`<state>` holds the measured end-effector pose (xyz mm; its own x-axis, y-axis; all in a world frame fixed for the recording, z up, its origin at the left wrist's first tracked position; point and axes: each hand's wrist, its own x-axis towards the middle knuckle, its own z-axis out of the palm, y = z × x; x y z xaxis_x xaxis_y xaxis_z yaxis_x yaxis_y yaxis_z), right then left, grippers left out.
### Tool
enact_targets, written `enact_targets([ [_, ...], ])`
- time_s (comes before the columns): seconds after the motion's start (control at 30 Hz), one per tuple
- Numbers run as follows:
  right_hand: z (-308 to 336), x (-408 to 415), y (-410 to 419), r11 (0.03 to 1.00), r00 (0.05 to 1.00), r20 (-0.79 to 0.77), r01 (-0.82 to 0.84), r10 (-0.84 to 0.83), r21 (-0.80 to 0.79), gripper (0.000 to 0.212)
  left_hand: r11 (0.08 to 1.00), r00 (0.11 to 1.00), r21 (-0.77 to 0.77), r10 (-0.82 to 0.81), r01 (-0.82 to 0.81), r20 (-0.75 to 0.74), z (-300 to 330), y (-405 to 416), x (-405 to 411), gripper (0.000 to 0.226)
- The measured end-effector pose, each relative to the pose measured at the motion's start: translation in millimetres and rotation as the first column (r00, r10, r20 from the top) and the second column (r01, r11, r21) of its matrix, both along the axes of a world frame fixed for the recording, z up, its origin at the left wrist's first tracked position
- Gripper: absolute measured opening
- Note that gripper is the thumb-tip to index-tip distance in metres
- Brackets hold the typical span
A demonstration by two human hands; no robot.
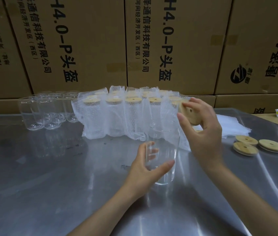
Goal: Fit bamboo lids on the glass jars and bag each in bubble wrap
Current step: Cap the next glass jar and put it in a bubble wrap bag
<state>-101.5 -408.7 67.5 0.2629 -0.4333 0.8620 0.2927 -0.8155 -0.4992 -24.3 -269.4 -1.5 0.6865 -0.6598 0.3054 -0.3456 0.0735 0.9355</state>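
While a clear glass jar [162, 150] is being steadied upright near the middle of the steel worktop [49, 176], towards its front edge, the lidding step is judged to be in hand. The jar is being gripped round its lower body by the left hand [147, 167], with the thumb curled across the near side and the fingers showing through the glass. A bamboo lid [188, 114] is being pinched by its rim between the thumb and fingers of the right hand [202, 132]; it is being held tilted, above and to the right of the jar's open mouth, not yet touching it.

Behind the jar, towards the back edge, a row of bagged jars [131, 114] is being kept in bubble wrap, each already lidded. At the back left corner, bare jars [44, 111] are being kept in a cluster, unlidded. Three spare lids [259, 145] are lying near the right edge, with a stack of bubble-wrap bags [233, 125] just behind them.

For the next move, the lid is probably needing to be levelled, centred over the mouth and pressed down evenly while the jar is being held firm. Since the lid seems to be a push fit, a skewed press is judged likely to be jamming it or tipping the glass. Bagging is not yet being attempted for this jar.
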Motion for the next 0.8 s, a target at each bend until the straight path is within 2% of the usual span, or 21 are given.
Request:
enact_targets([
  [0.13,8.7,2.0,28.0,0.988,0.989,-0.050,-0.144,0.141,-0.056,0.027,1.000,1.000,0.018,-0.019,0.019,0.024,-0.6,-2.7,-3.2,0.072],
  [0.23,6.5,3.8,32.2,0.978,0.977,-0.119,-0.187,0.176,-0.087,0.024,1.000,0.999,0.021,-0.022,0.021,0.028,-0.3,-3.1,-3.6,0.075],
  [0.47,-1.2,2.2,25.0,0.965,0.969,-0.208,-0.172,0.130,-0.198,0.020,0.998,0.999,0.034,-0.045,0.044,0.026,1.6,-0.8,-4.4,0.081],
  [0.6,-0.9,-0.1,23.6,0.959,0.967,-0.238,-0.149,0.090,-0.239,0.030,0.999,0.999,0.025,-0.035,0.034,0.017,2.1,-0.6,-6.2,0.078],
  [0.8,-0.5,-1.1,23.4,0.953,0.966,-0.250,-0.127,0.057,-0.276,0.032,0.999,0.999,0.017,-0.031,0.030,0.024,3.0,-0.8,-7.5,0.072],
])
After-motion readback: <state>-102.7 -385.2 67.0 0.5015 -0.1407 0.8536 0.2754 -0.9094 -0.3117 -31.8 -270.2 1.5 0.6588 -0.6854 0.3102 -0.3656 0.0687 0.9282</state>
